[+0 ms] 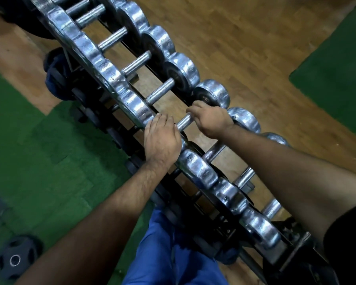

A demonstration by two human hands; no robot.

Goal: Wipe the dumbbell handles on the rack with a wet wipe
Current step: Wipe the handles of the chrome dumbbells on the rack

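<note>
While our left hand (161,138) rests on a dumbbell (184,122) near the rack's (218,225) left edge, fingers curled over it, our right hand (209,120) grips its handle.

The dumbbell heads (109,76) are bright chromed metal, glossy but pitted and dented. The dumbbell handles (159,91) are duller steel with rough cross-hatched knurling. The rack (294,250) is matt black painted metal. The floor (245,38) is smooth brown wood planks, partly covered by coarse green mats (29,140). A weight plate (15,259) looks matt black rubber.
</note>
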